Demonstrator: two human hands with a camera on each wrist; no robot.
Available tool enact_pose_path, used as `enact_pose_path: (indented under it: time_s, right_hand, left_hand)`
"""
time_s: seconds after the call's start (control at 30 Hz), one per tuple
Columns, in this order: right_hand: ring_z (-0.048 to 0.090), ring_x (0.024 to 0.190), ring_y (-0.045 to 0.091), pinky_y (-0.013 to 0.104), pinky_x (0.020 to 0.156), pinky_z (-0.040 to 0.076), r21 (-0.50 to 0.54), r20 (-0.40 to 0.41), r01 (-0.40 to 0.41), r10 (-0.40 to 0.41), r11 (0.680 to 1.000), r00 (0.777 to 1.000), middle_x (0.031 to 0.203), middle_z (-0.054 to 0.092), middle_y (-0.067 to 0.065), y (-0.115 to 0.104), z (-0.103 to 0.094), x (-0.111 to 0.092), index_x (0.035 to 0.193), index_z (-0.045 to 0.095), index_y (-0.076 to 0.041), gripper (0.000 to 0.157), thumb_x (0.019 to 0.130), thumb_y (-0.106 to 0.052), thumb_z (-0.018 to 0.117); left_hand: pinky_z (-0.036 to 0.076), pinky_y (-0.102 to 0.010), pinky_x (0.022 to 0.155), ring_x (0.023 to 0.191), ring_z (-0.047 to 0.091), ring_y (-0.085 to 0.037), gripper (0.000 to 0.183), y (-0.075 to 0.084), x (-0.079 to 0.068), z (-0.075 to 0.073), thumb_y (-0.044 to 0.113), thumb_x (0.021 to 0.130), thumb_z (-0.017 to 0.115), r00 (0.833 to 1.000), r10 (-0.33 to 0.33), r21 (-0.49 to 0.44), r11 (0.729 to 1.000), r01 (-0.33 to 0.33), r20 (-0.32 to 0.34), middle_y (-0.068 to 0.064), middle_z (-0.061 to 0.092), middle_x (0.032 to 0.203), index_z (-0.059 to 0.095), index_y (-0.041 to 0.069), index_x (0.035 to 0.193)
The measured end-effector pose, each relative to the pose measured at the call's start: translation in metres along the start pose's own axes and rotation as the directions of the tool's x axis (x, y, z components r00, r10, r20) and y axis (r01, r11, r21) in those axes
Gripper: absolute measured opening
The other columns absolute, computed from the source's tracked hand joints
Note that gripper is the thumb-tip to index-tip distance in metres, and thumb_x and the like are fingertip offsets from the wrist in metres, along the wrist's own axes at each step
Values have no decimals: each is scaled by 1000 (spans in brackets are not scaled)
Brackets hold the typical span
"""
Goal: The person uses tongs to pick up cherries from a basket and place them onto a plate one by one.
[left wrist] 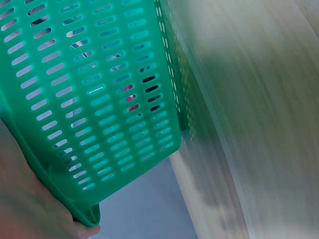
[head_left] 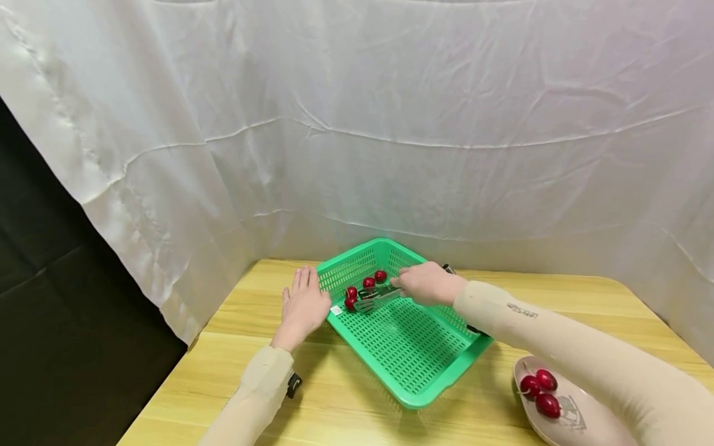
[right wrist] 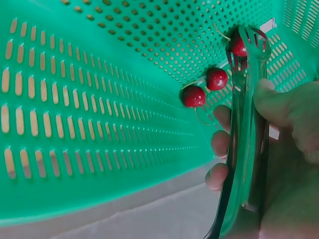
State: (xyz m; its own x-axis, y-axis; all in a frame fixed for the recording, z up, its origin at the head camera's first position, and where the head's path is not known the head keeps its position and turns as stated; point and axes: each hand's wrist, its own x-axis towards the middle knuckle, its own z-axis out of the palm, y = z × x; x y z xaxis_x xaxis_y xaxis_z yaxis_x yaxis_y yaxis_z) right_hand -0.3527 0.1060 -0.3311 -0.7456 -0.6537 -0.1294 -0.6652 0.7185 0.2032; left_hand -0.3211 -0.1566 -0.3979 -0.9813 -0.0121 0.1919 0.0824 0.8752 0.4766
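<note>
A green perforated basket (head_left: pixel 413 371) sits on the table, with several red cherries (head_left: pixel 380 276) toward its far left end. My left hand (head_left: pixel 305 310) rests at the basket's left rim, fingers extended outside it. In the left wrist view, that hand (left wrist: pixel 30 194) lies along the rim (left wrist: pixel 79 211). My right hand (head_left: pixel 429 283) grips metal tongs (head_left: pixel 375 300) inside the basket. In the right wrist view, the slotted tips of the tongs (right wrist: pixel 244 114) overlap one cherry (right wrist: pixel 238 46), and two other cherries (right wrist: pixel 217 78) lie beside the wall.
A pale pink plate (head_left: pixel 599 427) holding three cherries (head_left: pixel 548 405) stands at the right, partly hidden under my right sleeve. The wooden table (head_left: pixel 223 353) ends at a white curtain (head_left: pixel 390 155) behind, with dark cloth (head_left: pixel 67 297) at the left.
</note>
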Motion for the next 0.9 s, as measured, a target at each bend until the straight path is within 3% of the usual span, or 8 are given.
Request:
enact_pose_path:
  time_s: [0.27,0.47,0.7,0.9]
  right_hand:
    - [50,130,29,45,83,56,7,-33,1,-1,1000,999,139,56,12,6,0,-14,139,58,-12,44,97,-23,62]
    - [53,127,30,39,68,58,2,-127,8,-8,1000,992,135,59,14,8,-7,-33,138,59,-9,43,96,-20,64]
    - [57,123,30,39,62,58,-25,-246,20,-26,999,969,130,63,15,10,-3,-52,137,60,-11,43,95,-21,65]
    - [65,103,25,34,54,54,-61,-342,43,-61,997,938,115,66,10,10,-1,-67,134,62,-11,43,93,-21,68]
  left_hand:
    - [2,-61,115,149,3,-34,66,-1,-2,4,29,101,36,1000,2,3,1000,-2,5,-16,7,163,13,1,157]
    - [2,-62,114,149,5,-35,67,-1,1,4,28,100,37,1000,6,5,1000,-6,-6,-17,8,163,14,0,156]
    - [2,-62,114,149,4,-34,67,-2,3,3,28,100,37,1000,4,2,1000,-4,3,-17,7,163,13,1,157]
    - [2,-62,115,149,3,-34,67,-2,4,3,28,100,36,1000,5,4,1000,-5,5,-17,8,163,14,0,156]
